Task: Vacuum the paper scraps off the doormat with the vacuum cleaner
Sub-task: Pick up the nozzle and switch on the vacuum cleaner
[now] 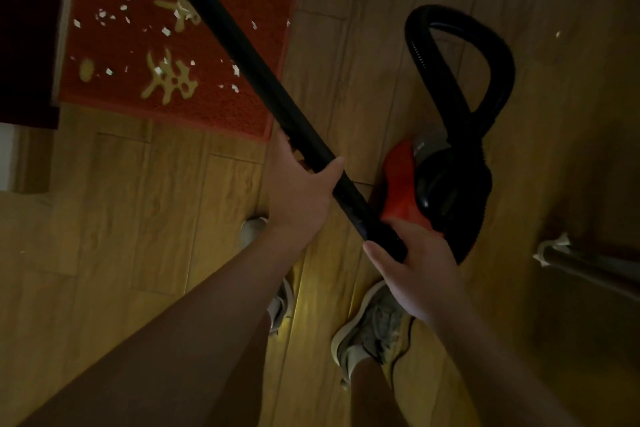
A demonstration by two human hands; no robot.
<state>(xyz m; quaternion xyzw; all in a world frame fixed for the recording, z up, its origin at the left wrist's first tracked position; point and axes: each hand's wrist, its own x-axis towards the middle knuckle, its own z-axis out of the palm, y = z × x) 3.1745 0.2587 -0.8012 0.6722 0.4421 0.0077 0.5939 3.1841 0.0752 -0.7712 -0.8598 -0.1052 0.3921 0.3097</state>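
My left hand point(304, 184) grips the stiff black wand point(242, 45) mid-shaft and my right hand point(419, 263) grips its rear end. The tip is near the doormat's point(104, 87) far edge, among light paper scraps point(166, 32). Rigid, probably light; I judge two spaced grips steer it best.

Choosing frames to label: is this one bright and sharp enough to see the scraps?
Head view: dim, warm-toned; scraps show as pale, soft-edged specks on the doormat; the wand is a near-black shape; the frame's right side sinks into shadow; floorboards bend near the edges.
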